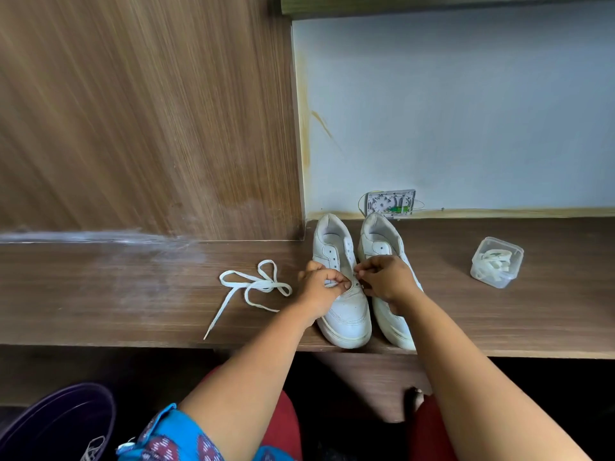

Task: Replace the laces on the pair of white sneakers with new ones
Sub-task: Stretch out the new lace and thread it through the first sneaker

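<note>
Two white sneakers stand side by side on a dark wood-grain counter (133,294), toes toward the person and heels near the pale wall. The left sneaker (346,314) has a smooth, slightly creased leather-like upper, a stitched rounded toe and a thick rubbery sole; its upper eyelets show as small dark holes with no lace through them. The right sneaker (389,311) sits just beside it, partly covered by the right forearm. Both hands meet over the lower eyelets of the left sneaker: the left hand (319,287) has its fingers curled and pinches a short bit of flat white lace at the eyelets, and the right hand (382,277) is curled too, with thumb and fingertips pinched at the same spot, though what exactly it grasps is too small to tell. To the left of the shoes a loose flat white lace (256,287) lies in loops on the counter, one end trailing toward the front edge. Well apart on the right stands a small clear plastic box (497,262) with rounded corners, holding coiled white laces. A small white wall box (391,202) with wires sits against the wall behind the heels.
</note>
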`<state>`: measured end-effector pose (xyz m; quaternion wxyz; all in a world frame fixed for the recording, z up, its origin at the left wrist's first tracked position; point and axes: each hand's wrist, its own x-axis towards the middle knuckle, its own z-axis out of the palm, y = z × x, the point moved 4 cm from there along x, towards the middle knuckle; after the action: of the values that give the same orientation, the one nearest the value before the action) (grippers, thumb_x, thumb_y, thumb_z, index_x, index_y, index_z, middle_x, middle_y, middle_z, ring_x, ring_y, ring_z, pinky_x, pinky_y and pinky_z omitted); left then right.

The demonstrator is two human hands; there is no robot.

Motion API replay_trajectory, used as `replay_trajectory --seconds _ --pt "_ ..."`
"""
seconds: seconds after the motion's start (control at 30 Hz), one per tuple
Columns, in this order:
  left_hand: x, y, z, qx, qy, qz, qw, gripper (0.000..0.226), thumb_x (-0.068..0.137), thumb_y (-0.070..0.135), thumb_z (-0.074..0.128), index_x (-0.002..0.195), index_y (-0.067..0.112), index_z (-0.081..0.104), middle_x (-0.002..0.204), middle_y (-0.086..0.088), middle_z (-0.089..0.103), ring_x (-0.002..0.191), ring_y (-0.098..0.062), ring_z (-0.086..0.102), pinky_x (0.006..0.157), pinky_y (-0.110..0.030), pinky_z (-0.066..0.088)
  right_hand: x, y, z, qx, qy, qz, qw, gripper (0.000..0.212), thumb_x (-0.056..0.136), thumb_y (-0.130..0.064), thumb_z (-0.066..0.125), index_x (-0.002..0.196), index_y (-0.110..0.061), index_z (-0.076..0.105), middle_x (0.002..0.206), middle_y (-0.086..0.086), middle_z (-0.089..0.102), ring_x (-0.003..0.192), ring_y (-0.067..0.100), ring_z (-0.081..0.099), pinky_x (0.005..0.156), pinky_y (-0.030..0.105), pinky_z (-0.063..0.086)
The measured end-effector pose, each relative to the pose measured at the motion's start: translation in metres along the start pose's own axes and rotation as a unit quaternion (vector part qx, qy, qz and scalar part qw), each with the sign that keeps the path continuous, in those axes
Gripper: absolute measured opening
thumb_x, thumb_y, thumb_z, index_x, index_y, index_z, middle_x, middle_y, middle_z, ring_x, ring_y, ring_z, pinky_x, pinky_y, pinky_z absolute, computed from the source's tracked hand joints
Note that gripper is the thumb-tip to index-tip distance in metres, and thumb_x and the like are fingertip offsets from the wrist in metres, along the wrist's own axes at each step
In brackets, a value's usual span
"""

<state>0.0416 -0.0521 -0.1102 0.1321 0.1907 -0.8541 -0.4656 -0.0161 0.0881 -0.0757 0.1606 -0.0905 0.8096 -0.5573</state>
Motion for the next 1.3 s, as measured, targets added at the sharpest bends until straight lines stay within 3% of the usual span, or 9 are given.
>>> replay_trajectory --seconds 0.1,0.23,0.4,0.63,0.83,1.03,1.3 --pt "0.003 -0.002 0.002 -0.002 0.008 0.002 1.000 0.012 0.080 0.024 0.077 0.087 0.014 0.076 0.103 0.003 0.039 0.115 -0.021 0.039 0.102 -0.022 0.031 -0.001 0.003 -0.001 0.005 -0.033 0.000 0.999 0.026 0.084 0.011 0.059 0.082 -0.014 0.069 0.080 0.006 0.067 0.076 0.018 0.062 0.079 0.039 0.057" --pt "0.004 -0.004 0.003 -0.051 -0.006 -0.007 0.999 0.004 0.081 0.022 0.077 0.084 0.021 0.075 0.097 0.007 0.037 0.117 -0.026 0.043 0.108 -0.035 0.035 -0.001 0.003 -0.001 0.009 -0.047 -0.007 0.999 0.028 0.083 0.013 0.059 0.085 -0.013 0.068 0.083 0.008 0.067 0.078 0.018 0.062 0.079 0.037 0.057" --pt "0.008 -0.008 0.001 -0.099 -0.049 -0.026 0.994 0.005 0.084 0.019 0.074 0.088 0.016 0.073 0.102 0.004 0.039 0.119 -0.024 0.045 0.105 -0.028 0.037 -0.003 0.005 0.000 0.043 -0.087 -0.008 0.995 0.030 0.080 0.017 0.060 0.087 -0.012 0.067 0.083 0.007 0.065 0.083 0.019 0.062 0.082 0.036 0.055" --pt "0.008 -0.006 -0.001 -0.112 -0.102 -0.040 0.988 0.004 0.085 0.016 0.072 0.085 0.019 0.070 0.110 -0.002 0.039 0.119 -0.021 0.044 0.110 -0.031 0.034 -0.003 0.008 0.002 0.062 -0.074 -0.007 0.995 0.029 0.080 0.017 0.062 0.088 -0.011 0.067 0.084 0.007 0.066 0.082 0.018 0.062 0.082 0.034 0.055" --pt "0.005 -0.004 0.003 -0.061 -0.037 -0.031 0.997 0.011 0.087 0.022 0.071 0.094 0.013 0.073 0.109 0.000 0.039 0.119 -0.020 0.041 0.101 -0.020 0.031 -0.002 0.008 0.001 0.054 -0.073 -0.021 0.996 0.029 0.080 0.016 0.063 0.088 -0.012 0.067 0.084 0.007 0.067 0.082 0.018 0.063 0.083 0.034 0.055" --pt "0.004 -0.005 0.002 -0.028 -0.016 -0.001 0.999 0.009 0.082 0.023 0.076 0.086 0.015 0.074 0.104 0.004 0.042 0.118 -0.021 0.041 0.108 -0.029 0.031 -0.004 0.012 0.000 0.050 -0.063 -0.042 0.996 0.028 0.080 0.013 0.064 0.089 -0.013 0.068 0.088 0.008 0.069 0.082 0.016 0.064 0.081 0.030 0.055" --pt "0.003 -0.001 0.002 -0.032 -0.007 -0.006 0.999 0.013 0.082 0.019 0.075 0.091 0.010 0.075 0.104 0.004 0.040 0.118 -0.023 0.043 0.108 -0.029 0.033 -0.011 0.006 -0.004 0.005 -0.090 -0.097 0.991 0.025 0.077 0.011 0.070 0.086 -0.012 0.069 0.088 0.006 0.071 0.085 0.015 0.067 0.079 0.021 0.054"
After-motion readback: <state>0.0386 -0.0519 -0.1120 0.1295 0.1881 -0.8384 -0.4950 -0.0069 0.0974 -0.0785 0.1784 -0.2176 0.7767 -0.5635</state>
